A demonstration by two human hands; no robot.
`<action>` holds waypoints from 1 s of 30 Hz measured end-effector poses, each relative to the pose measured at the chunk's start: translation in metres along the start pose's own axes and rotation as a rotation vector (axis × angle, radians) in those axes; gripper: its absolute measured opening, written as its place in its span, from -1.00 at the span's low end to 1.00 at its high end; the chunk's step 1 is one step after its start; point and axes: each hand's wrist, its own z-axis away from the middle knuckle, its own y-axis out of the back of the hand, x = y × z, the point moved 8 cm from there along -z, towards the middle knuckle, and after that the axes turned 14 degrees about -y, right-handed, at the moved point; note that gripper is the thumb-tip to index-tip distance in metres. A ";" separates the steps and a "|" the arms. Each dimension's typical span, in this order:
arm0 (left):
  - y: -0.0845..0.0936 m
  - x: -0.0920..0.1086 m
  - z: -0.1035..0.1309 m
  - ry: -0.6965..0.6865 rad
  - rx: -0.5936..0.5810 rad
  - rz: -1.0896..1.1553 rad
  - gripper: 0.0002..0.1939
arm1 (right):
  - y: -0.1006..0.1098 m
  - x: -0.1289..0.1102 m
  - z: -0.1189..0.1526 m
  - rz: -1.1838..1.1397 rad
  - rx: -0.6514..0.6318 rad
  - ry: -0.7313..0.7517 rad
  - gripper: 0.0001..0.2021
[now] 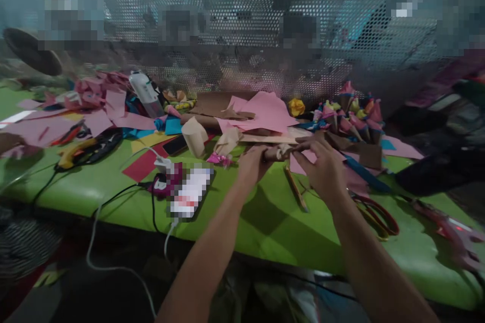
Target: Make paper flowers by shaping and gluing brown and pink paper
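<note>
Both of my hands are raised over the middle of the green table. My left hand (254, 162) is closed round the left end of a rolled brown paper piece (273, 153), which has a crumpled beige bit at its centre. My right hand (321, 161) pinches the right end between thumb and fingers. Just below lies a pencil (296, 189) on the table. Beige paper with a pink foil tip (220, 159) rests left of my left hand, beside an upright beige paper roll (194, 137). Pink sheets (261, 113) lie behind.
Red-handled scissors (379, 217) and a pink glue gun (450, 229) lie right on the green table (288, 242). Left are a charging phone (192, 192), a power socket (164, 184) with cables, and a yellow-black glue gun (81, 152). Paper cones (352, 121) stand at back right.
</note>
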 end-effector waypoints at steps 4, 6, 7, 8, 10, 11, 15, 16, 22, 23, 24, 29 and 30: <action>0.008 -0.014 0.004 0.128 -0.008 -0.032 -0.67 | 0.015 0.019 -0.010 -0.109 0.100 -0.150 -0.93; 0.013 -0.023 0.006 0.225 -0.037 -0.084 -0.69 | 0.014 0.032 -0.014 -0.134 0.100 -0.221 -0.93; 0.016 -0.026 0.007 0.266 -0.040 -0.111 -0.69 | 0.012 0.037 -0.015 -0.128 0.088 -0.247 -0.93; 0.019 -0.029 0.007 0.296 -0.038 -0.129 -0.68 | 0.009 0.042 -0.017 -0.112 0.071 -0.270 -0.93; 0.023 -0.034 0.006 0.326 -0.007 -0.106 -0.66 | 0.003 0.050 -0.018 -0.069 0.042 -0.315 -0.92; 0.023 -0.035 0.004 0.312 0.020 -0.053 -0.65 | 0.001 0.053 -0.018 -0.046 0.034 -0.334 -0.92; 0.015 -0.029 -0.006 0.090 0.173 0.371 -0.60 | -0.006 0.060 -0.018 0.043 0.020 -0.360 -0.93; 0.011 -0.027 -0.007 0.037 0.183 0.465 -0.58 | -0.008 0.061 -0.018 0.069 0.009 -0.361 -0.94; 0.000 -0.023 -0.006 -0.058 0.102 0.585 -0.51 | -0.027 0.079 -0.014 0.195 -0.127 -0.419 -0.91; 0.001 -0.025 -0.005 -0.021 0.080 0.499 -0.52 | -0.029 0.081 -0.013 0.233 -0.128 -0.422 -0.89; 0.003 -0.027 -0.004 0.029 0.050 0.374 -0.54 | -0.030 0.083 -0.012 0.276 -0.119 -0.420 -0.84; 0.008 -0.023 0.004 0.192 -0.206 -0.326 -0.51 | -0.034 0.088 -0.011 0.341 -0.115 -0.386 -0.63; 0.011 -0.018 0.003 0.176 -0.209 -0.402 -0.51 | -0.036 0.088 -0.011 0.327 -0.129 -0.378 -0.63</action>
